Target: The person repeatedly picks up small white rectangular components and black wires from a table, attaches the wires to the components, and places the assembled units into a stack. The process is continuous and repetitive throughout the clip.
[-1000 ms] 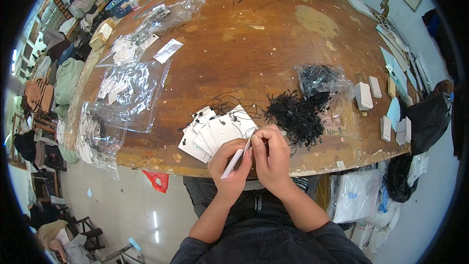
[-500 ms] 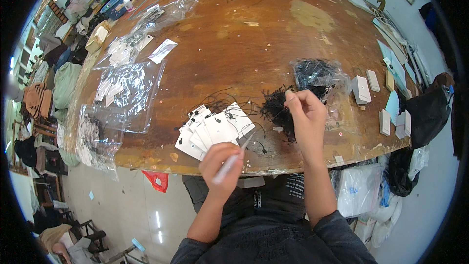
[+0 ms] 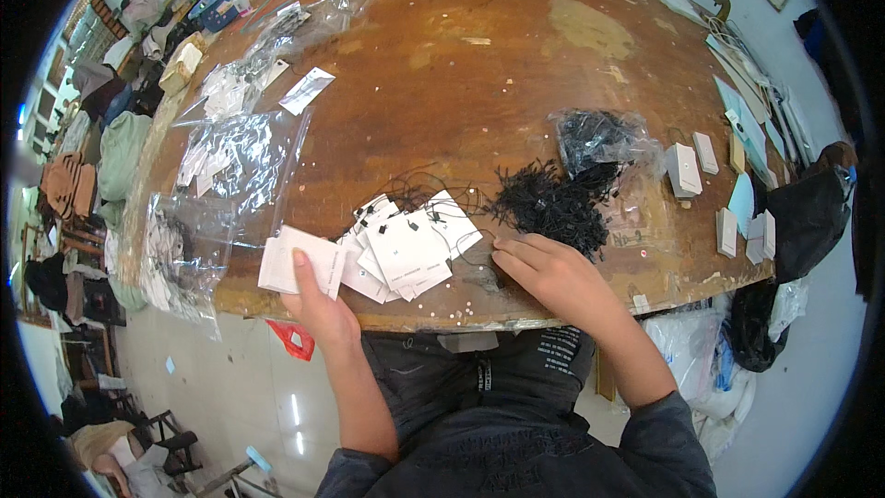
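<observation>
My left hand (image 3: 324, 310) grips a stack of white hang tags (image 3: 315, 261) over the front edge of the table, its thumb lying across the top. To its right, a fanned pile of white tags (image 3: 403, 251) with black strings lies on the wood. Beyond the pile's right side, my right hand (image 3: 555, 275) is closed, thumb and fingertips pinched on a thin black string near the tags. Just past that hand sits a tangled heap of black strings (image 3: 558, 207), partly covered by the fingers' near side.
A clear bag of black strings (image 3: 604, 138) lies behind the heap. Small white boxes (image 3: 682, 171) stand at the right. Plastic bags with tags (image 3: 244, 161) spread along the left side of the wooden table (image 3: 433, 111). Small white bits (image 3: 452, 309) dot the front edge.
My left hand moved left and now holds a stack of tags instead of one. My right hand came down and left from the string heap. Another tag lies on top of the pile.
</observation>
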Action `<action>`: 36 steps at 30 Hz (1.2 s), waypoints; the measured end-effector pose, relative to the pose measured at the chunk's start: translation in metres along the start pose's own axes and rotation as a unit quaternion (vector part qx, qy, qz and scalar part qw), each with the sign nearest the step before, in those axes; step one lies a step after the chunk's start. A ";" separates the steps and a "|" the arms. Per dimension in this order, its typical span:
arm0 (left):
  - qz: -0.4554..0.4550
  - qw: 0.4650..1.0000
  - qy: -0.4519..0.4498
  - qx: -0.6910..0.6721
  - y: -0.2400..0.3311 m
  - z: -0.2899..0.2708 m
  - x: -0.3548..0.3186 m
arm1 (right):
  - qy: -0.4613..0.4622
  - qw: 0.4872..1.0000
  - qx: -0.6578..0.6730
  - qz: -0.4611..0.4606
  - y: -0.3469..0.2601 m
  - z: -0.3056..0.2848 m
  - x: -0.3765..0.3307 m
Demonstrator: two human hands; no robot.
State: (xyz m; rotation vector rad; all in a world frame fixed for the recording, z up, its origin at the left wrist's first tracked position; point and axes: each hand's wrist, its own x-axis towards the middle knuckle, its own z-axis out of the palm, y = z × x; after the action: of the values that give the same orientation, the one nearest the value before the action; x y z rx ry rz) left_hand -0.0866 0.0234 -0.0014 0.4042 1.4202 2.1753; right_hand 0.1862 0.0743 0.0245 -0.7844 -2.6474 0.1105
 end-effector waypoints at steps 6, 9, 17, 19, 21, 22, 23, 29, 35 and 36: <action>-0.086 0.990 -0.104 -0.041 -0.006 0.007 -0.030 | -0.038 0.998 0.052 -0.022 0.009 0.008 0.014; -0.123 0.983 -0.128 -0.055 -0.005 0.010 -0.044 | 0.147 0.936 0.304 0.100 0.004 0.004 0.015; -0.196 0.957 -0.212 -0.005 -0.014 0.026 -0.068 | 0.333 0.547 0.730 0.238 -0.023 0.001 0.016; -0.198 0.954 -0.223 -0.001 -0.014 0.028 -0.072 | 0.311 0.480 0.791 0.217 -0.022 -0.006 0.017; -0.208 0.951 -0.228 0.001 -0.015 0.029 -0.074 | 0.275 0.426 0.841 0.191 -0.020 -0.014 0.015; -0.212 0.950 -0.230 0.002 -0.015 0.029 -0.075 | 0.257 0.467 0.814 0.230 -0.021 -0.015 0.015; -0.196 0.950 -0.241 0.020 -0.015 0.030 -0.076 | 0.253 0.516 0.779 0.250 -0.023 -0.016 0.016; -0.110 0.955 -0.265 0.071 -0.015 0.039 -0.083 | 0.227 0.843 0.407 0.270 -0.047 0.006 0.030; -0.058 0.969 -0.232 0.060 -0.012 0.045 -0.089 | 0.240 0.817 0.432 0.296 -0.051 0.016 0.033; -0.052 0.970 -0.229 0.066 -0.012 0.045 -0.090 | 0.257 0.827 0.421 0.272 -0.052 0.017 0.034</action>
State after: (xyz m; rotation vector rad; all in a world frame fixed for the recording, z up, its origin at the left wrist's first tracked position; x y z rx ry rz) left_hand 0.0133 0.0109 0.0089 0.8019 1.2906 1.7590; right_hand 0.1270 0.0492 0.0290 -1.0077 -1.5384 0.9850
